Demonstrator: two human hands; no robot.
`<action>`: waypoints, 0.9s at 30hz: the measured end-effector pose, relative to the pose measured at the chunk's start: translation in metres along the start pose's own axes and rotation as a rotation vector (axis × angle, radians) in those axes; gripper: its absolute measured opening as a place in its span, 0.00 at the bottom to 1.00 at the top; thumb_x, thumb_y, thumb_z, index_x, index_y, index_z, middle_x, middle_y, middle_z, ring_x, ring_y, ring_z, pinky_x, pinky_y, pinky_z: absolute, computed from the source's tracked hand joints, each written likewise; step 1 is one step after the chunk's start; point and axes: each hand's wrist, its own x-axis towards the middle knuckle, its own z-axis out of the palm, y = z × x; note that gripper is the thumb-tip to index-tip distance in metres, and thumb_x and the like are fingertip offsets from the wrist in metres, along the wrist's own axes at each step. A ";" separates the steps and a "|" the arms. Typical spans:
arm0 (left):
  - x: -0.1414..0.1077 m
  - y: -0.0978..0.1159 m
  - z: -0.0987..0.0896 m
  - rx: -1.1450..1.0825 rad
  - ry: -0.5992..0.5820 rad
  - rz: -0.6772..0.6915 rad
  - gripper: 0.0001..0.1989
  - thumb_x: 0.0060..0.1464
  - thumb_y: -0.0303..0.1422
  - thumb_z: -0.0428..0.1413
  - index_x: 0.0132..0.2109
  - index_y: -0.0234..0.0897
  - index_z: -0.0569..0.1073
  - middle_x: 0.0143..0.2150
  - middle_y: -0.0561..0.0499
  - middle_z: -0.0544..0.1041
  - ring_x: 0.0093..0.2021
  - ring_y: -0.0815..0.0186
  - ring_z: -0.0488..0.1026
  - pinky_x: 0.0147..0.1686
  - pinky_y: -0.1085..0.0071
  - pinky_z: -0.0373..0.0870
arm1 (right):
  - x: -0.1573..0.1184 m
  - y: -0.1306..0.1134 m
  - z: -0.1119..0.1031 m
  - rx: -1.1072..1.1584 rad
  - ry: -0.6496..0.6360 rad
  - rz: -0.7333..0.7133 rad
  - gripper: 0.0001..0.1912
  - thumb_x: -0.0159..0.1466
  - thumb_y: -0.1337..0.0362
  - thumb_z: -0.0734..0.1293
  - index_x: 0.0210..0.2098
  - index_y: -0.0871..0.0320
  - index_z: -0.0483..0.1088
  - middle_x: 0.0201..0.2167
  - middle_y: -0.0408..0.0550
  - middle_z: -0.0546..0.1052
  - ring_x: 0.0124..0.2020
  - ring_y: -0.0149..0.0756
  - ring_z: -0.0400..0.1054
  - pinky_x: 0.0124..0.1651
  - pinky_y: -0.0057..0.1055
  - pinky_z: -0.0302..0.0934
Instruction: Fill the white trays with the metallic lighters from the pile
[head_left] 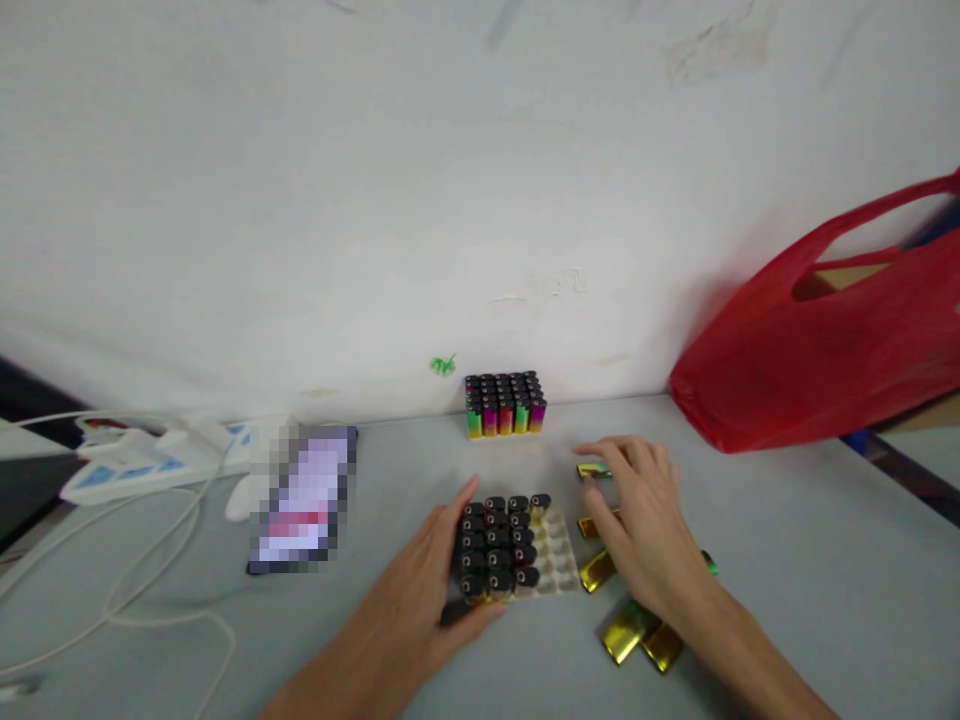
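Note:
A pale tray (559, 560) with moulded pockets carries several upright black-topped lighters (498, 560) on its left and middle, and its right columns show bare pockets. My left hand (427, 570) holds the left side of this group, thumb along the front edge and fingers at the back. To the right, my right hand (637, 520) reaches over loose lighters, its thumb and index finger parted around a gold and green lighter (594, 470). Other gold lighters (624, 632) lie flat below and partly under that hand.
Against the wall stands a full block of coloured lighters (507, 412). A phone (304, 500), a white power strip (157, 460) and looping white cables (112, 600) lie at the left. A red bag (832, 350) rests at the back right.

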 end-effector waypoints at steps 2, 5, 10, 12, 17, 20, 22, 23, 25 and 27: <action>0.000 0.000 -0.001 -0.003 -0.008 -0.012 0.55 0.70 0.35 0.66 0.84 0.58 0.36 0.82 0.41 0.63 0.78 0.45 0.68 0.76 0.39 0.67 | 0.001 0.011 0.005 -0.183 0.052 0.082 0.17 0.75 0.65 0.62 0.60 0.56 0.75 0.56 0.62 0.74 0.55 0.62 0.66 0.56 0.57 0.61; 0.000 0.001 -0.001 -0.009 -0.005 -0.017 0.54 0.70 0.36 0.66 0.84 0.59 0.36 0.82 0.43 0.63 0.78 0.45 0.68 0.76 0.39 0.67 | 0.000 0.028 0.013 -0.356 0.081 0.187 0.19 0.75 0.64 0.64 0.62 0.62 0.75 0.56 0.69 0.73 0.53 0.65 0.66 0.52 0.56 0.60; 0.000 0.001 -0.001 -0.031 0.002 -0.012 0.54 0.69 0.35 0.66 0.84 0.57 0.38 0.82 0.42 0.65 0.77 0.45 0.70 0.75 0.41 0.69 | -0.001 0.048 0.017 -0.334 0.072 0.195 0.11 0.75 0.61 0.66 0.51 0.57 0.78 0.48 0.65 0.76 0.48 0.62 0.67 0.47 0.49 0.58; 0.000 0.001 -0.001 -0.029 -0.002 -0.014 0.54 0.69 0.35 0.66 0.84 0.59 0.37 0.82 0.43 0.64 0.77 0.45 0.70 0.76 0.41 0.68 | -0.001 0.050 0.015 -0.290 0.059 0.171 0.09 0.75 0.59 0.66 0.45 0.55 0.77 0.44 0.60 0.78 0.46 0.59 0.68 0.46 0.48 0.57; 0.001 0.001 -0.002 -0.005 -0.018 -0.018 0.54 0.70 0.36 0.66 0.84 0.60 0.35 0.83 0.42 0.62 0.78 0.45 0.68 0.76 0.39 0.66 | 0.005 0.037 0.008 -0.132 0.008 0.105 0.06 0.77 0.59 0.67 0.45 0.53 0.73 0.45 0.54 0.83 0.47 0.54 0.75 0.50 0.47 0.61; 0.001 0.002 -0.002 -0.004 -0.017 -0.028 0.54 0.70 0.35 0.66 0.84 0.59 0.36 0.82 0.41 0.62 0.78 0.43 0.68 0.76 0.38 0.67 | 0.010 0.023 0.001 0.113 0.001 0.107 0.06 0.76 0.59 0.70 0.49 0.53 0.72 0.46 0.52 0.82 0.46 0.49 0.76 0.50 0.44 0.66; 0.001 0.002 -0.002 -0.009 -0.014 -0.024 0.54 0.70 0.35 0.66 0.84 0.58 0.36 0.82 0.41 0.63 0.78 0.43 0.68 0.76 0.39 0.67 | 0.012 0.014 -0.004 0.328 0.005 0.122 0.07 0.74 0.58 0.73 0.48 0.52 0.74 0.45 0.50 0.81 0.43 0.46 0.75 0.48 0.41 0.67; 0.001 0.002 -0.001 -0.012 -0.011 -0.022 0.54 0.70 0.35 0.66 0.84 0.58 0.36 0.82 0.41 0.63 0.78 0.43 0.68 0.76 0.39 0.67 | 0.013 0.009 -0.006 0.427 -0.005 0.139 0.08 0.73 0.57 0.74 0.47 0.52 0.75 0.43 0.49 0.81 0.41 0.45 0.74 0.46 0.40 0.67; 0.001 0.002 -0.001 -0.017 -0.005 -0.020 0.54 0.69 0.35 0.66 0.84 0.59 0.37 0.82 0.42 0.63 0.78 0.44 0.68 0.76 0.41 0.67 | 0.014 0.002 -0.008 0.598 -0.055 0.201 0.11 0.72 0.53 0.76 0.46 0.52 0.78 0.37 0.46 0.79 0.36 0.42 0.72 0.41 0.38 0.66; 0.001 0.002 -0.001 -0.016 -0.002 -0.019 0.54 0.70 0.35 0.66 0.84 0.60 0.36 0.83 0.43 0.62 0.78 0.45 0.68 0.76 0.41 0.67 | 0.014 -0.002 -0.009 0.753 -0.115 0.287 0.15 0.70 0.49 0.77 0.45 0.54 0.80 0.33 0.44 0.77 0.34 0.41 0.70 0.39 0.37 0.63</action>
